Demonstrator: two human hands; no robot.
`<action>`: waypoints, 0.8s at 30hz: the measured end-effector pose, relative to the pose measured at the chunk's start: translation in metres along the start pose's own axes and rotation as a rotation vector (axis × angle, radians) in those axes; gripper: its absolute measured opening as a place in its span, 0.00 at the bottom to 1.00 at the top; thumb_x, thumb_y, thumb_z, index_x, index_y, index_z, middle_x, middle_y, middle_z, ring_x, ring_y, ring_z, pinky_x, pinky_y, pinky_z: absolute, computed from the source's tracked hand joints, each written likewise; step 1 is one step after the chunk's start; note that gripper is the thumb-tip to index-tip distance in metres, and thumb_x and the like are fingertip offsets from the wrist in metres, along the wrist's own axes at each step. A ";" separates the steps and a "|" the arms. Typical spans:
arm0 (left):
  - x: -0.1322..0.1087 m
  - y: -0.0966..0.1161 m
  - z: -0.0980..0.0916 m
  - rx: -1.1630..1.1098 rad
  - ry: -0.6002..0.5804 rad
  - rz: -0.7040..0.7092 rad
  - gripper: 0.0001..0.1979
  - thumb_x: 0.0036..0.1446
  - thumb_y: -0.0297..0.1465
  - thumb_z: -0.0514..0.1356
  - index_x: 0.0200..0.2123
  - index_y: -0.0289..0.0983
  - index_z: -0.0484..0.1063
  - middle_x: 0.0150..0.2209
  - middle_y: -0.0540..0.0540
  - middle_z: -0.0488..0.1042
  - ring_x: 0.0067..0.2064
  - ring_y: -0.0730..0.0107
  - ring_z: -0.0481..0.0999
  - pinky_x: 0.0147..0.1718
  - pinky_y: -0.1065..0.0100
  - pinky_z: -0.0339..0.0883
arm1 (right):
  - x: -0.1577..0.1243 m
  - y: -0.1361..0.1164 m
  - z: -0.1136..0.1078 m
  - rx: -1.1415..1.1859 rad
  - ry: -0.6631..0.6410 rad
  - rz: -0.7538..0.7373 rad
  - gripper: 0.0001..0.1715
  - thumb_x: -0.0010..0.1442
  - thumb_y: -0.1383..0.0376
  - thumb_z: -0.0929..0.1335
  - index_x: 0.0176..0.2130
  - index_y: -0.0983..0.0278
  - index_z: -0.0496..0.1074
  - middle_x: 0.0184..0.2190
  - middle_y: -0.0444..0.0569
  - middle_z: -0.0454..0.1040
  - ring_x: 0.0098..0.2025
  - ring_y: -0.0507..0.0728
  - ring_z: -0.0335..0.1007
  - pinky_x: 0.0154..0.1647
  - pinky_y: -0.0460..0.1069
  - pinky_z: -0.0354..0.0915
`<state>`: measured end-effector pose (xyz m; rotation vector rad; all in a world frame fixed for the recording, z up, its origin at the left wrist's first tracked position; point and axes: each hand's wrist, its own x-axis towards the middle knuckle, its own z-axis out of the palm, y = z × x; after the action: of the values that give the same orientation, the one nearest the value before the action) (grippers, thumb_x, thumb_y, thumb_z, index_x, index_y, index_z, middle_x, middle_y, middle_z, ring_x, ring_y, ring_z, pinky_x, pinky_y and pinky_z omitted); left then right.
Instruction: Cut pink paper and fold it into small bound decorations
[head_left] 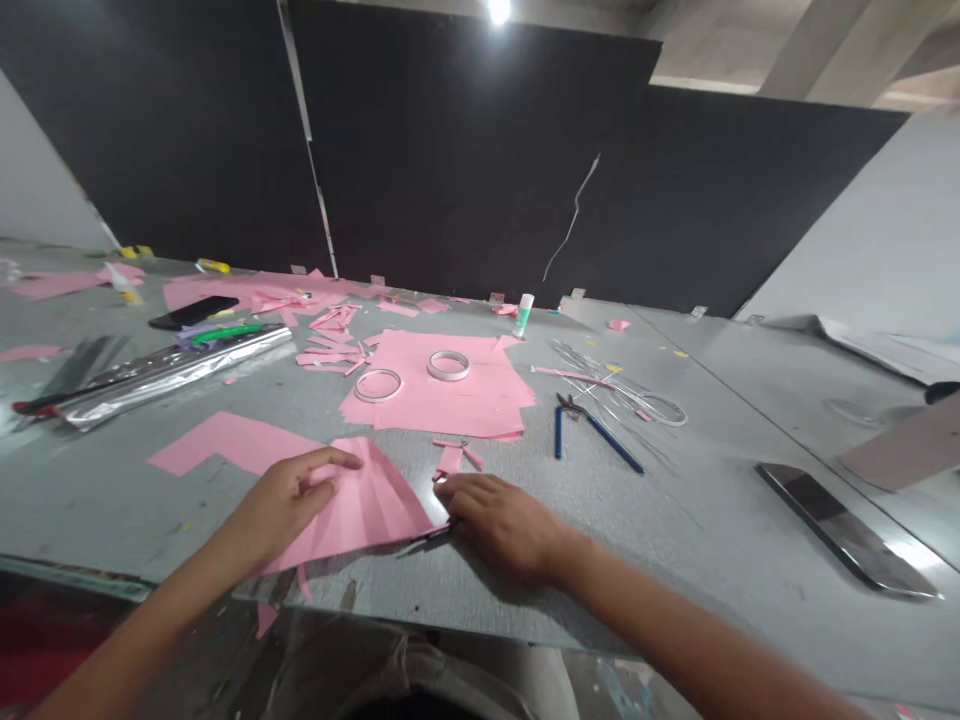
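Note:
My left hand (294, 500) pinches a creased sheet of pink paper (375, 500) between thumb and fingers near the table's front edge. Closed round the handles of a pair of scissors (429, 537), my right hand (502, 525) rests low over the table; the dark blades lie at the sheet's lower right corner, and the handles are mostly hidden. Just beyond that hand are small pink paper pieces (450, 458). Farther back, a stack of pink paper (480, 405) carries a roll of tape (448, 366) and a thin ring (378, 386).
Blue-handled pliers (615, 447) and thin wires (600, 365) lie to the right, with a phone (847, 530) beyond. A glue stick (523, 315) stands behind the stack. At left are a foil roll (180, 378), a dark phone (195, 312) and paper scraps (330, 345). A black board (480, 150) rises behind.

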<state>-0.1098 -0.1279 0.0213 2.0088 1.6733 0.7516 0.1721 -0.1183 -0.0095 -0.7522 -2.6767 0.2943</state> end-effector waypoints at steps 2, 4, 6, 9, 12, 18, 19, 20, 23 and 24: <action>-0.003 -0.004 0.003 0.016 -0.123 0.085 0.16 0.51 0.34 0.52 0.38 0.41 0.77 0.37 0.47 0.78 0.35 0.64 0.75 0.34 0.68 0.66 | -0.003 0.013 -0.002 0.037 0.012 0.109 0.12 0.63 0.70 0.60 0.45 0.65 0.67 0.51 0.54 0.71 0.57 0.55 0.63 0.57 0.55 0.59; -0.004 -0.002 0.008 0.070 -0.250 0.190 0.15 0.53 0.30 0.51 0.37 0.43 0.77 0.38 0.47 0.78 0.40 0.64 0.74 0.39 0.68 0.66 | -0.011 0.024 -0.006 0.049 0.060 0.230 0.11 0.62 0.70 0.59 0.42 0.65 0.67 0.51 0.55 0.71 0.55 0.56 0.64 0.55 0.55 0.61; -0.001 0.005 0.015 0.166 -0.301 0.338 0.15 0.55 0.30 0.51 0.37 0.44 0.78 0.41 0.46 0.76 0.43 0.64 0.73 0.42 0.67 0.65 | -0.016 0.025 -0.011 0.030 0.129 0.326 0.09 0.61 0.70 0.59 0.40 0.64 0.67 0.47 0.55 0.73 0.51 0.57 0.67 0.51 0.55 0.63; 0.004 0.019 0.027 0.374 -0.168 0.514 0.12 0.57 0.30 0.54 0.34 0.45 0.78 0.50 0.44 0.70 0.48 0.60 0.69 0.46 0.61 0.63 | -0.016 0.008 -0.017 -0.016 0.187 0.484 0.09 0.63 0.66 0.58 0.38 0.64 0.65 0.35 0.52 0.75 0.39 0.57 0.71 0.40 0.52 0.64; -0.005 0.031 0.042 0.557 -0.134 0.560 0.13 0.56 0.25 0.54 0.35 0.44 0.77 0.43 0.43 0.72 0.42 0.62 0.70 0.42 0.59 0.64 | -0.006 -0.021 -0.022 0.034 0.103 0.623 0.10 0.64 0.65 0.57 0.43 0.64 0.64 0.27 0.46 0.74 0.27 0.54 0.70 0.29 0.47 0.60; -0.047 0.037 0.079 0.574 0.014 0.526 0.18 0.57 0.35 0.56 0.51 0.45 0.70 0.50 0.40 0.69 0.49 0.53 0.66 0.47 0.51 0.63 | 0.012 -0.047 -0.023 -0.068 0.085 0.598 0.15 0.64 0.67 0.57 0.50 0.61 0.63 0.31 0.47 0.76 0.28 0.54 0.72 0.27 0.45 0.56; -0.051 0.035 0.083 0.559 0.053 0.523 0.18 0.57 0.36 0.55 0.51 0.46 0.70 0.51 0.40 0.68 0.52 0.51 0.65 0.49 0.48 0.61 | 0.013 -0.048 -0.020 -0.105 0.052 0.587 0.16 0.64 0.67 0.57 0.51 0.61 0.63 0.32 0.48 0.76 0.29 0.54 0.72 0.26 0.45 0.56; -0.054 0.034 0.086 0.543 0.077 0.514 0.17 0.57 0.35 0.55 0.51 0.46 0.70 0.52 0.40 0.67 0.53 0.51 0.64 0.51 0.47 0.59 | 0.014 -0.049 -0.016 -0.142 0.009 0.577 0.18 0.64 0.67 0.57 0.52 0.60 0.63 0.34 0.48 0.76 0.30 0.54 0.73 0.25 0.45 0.56; -0.056 0.028 0.090 0.511 0.106 0.464 0.20 0.57 0.38 0.53 0.52 0.41 0.69 0.54 0.38 0.67 0.55 0.50 0.63 0.54 0.47 0.57 | 0.015 -0.052 -0.003 -0.225 -0.119 0.549 0.22 0.64 0.68 0.57 0.57 0.59 0.59 0.36 0.50 0.76 0.30 0.54 0.73 0.24 0.45 0.58; -0.056 0.026 0.090 0.505 0.111 0.449 0.22 0.57 0.40 0.53 0.53 0.38 0.68 0.54 0.36 0.67 0.56 0.49 0.63 0.54 0.47 0.57 | 0.015 -0.053 0.000 -0.244 -0.152 0.544 0.23 0.64 0.69 0.57 0.57 0.59 0.58 0.36 0.50 0.75 0.30 0.54 0.73 0.24 0.45 0.59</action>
<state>-0.0397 -0.1857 -0.0389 2.8031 1.6029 0.6296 0.1356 -0.1545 0.0092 -1.5935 -2.6237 0.1577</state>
